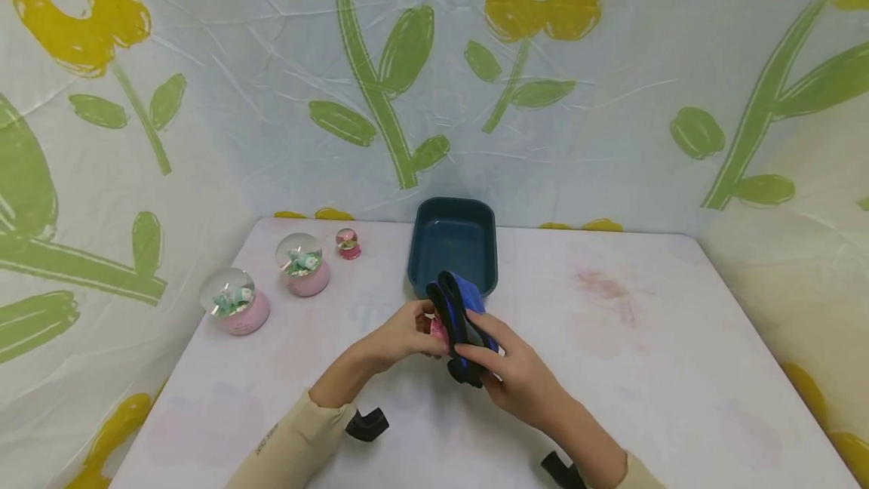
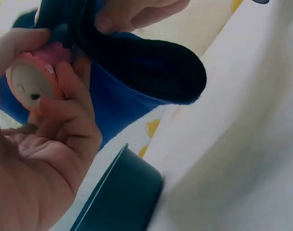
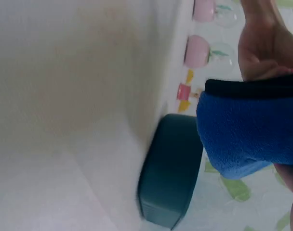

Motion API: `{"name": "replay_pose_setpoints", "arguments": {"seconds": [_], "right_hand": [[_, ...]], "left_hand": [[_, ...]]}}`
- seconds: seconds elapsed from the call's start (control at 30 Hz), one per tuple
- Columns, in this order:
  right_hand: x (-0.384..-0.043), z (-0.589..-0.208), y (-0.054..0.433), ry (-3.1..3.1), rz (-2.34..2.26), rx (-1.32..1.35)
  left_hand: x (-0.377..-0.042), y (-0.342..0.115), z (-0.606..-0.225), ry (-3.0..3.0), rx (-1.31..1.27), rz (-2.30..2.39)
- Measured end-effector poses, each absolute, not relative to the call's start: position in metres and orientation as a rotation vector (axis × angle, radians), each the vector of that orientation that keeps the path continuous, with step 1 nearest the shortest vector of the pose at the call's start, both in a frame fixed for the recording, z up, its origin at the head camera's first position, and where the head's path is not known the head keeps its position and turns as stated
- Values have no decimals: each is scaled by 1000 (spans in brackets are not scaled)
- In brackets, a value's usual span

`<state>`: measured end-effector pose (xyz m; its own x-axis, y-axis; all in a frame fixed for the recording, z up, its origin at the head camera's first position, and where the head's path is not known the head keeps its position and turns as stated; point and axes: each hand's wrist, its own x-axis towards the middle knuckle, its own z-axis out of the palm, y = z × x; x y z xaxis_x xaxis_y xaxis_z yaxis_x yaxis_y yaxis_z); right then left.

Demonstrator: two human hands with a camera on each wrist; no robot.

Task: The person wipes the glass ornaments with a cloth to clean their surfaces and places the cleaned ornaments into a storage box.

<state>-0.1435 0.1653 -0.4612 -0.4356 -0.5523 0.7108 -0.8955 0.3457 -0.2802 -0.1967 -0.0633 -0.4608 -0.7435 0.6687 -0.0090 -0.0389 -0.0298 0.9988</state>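
My left hand (image 1: 407, 334) grips a small pink snow globe (image 2: 52, 53) by its scalloped base, fingers and thumb curled round it. The base's pale round underside shows in the left wrist view, while the dome side is hidden behind a blue cloth (image 3: 252, 130). This cloth is plush, with black edging, and folded over. My right hand (image 1: 526, 376) pinches it between thumb and fingers, right against the pink base. Both hands are raised in front of a dark teal rectangular bin (image 1: 451, 213), and the cloth overlaps its near rim in the head view.
At the left of the white table stand two larger snow globes (image 1: 305, 278) with pale pink bases. A small snow globe (image 1: 348, 245) with a deeper pink base is farther back. Flower-printed sheets (image 1: 611, 157) enclose the table behind and at the sides.
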Motion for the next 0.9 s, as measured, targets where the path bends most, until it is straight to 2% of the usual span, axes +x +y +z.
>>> {"name": "replay_pose_setpoints", "arguments": {"seconds": [0.13,0.27,0.4,0.57,0.8,0.9], "right_hand": [[-144,-465,162,-2100,1280,1212],[-142,-463,164,-2208,1772,984],[-141,-459,165,-2308,1952,778],[-138,-456,160,-2304,1836,812],[-134,-458,154,-2198,1195,1085],[-138,-459,155,-2185,1246,1123]], "left_hand": [[-196,-63,-465,1836,834,1845],[-196,-63,-469,2120,1144,1731],[-195,-63,-471,2281,1298,1632],[-196,-65,-475,2178,1225,1720],[-199,-64,-481,1616,1013,2009],[-199,-64,-483,1569,989,2021]]}}
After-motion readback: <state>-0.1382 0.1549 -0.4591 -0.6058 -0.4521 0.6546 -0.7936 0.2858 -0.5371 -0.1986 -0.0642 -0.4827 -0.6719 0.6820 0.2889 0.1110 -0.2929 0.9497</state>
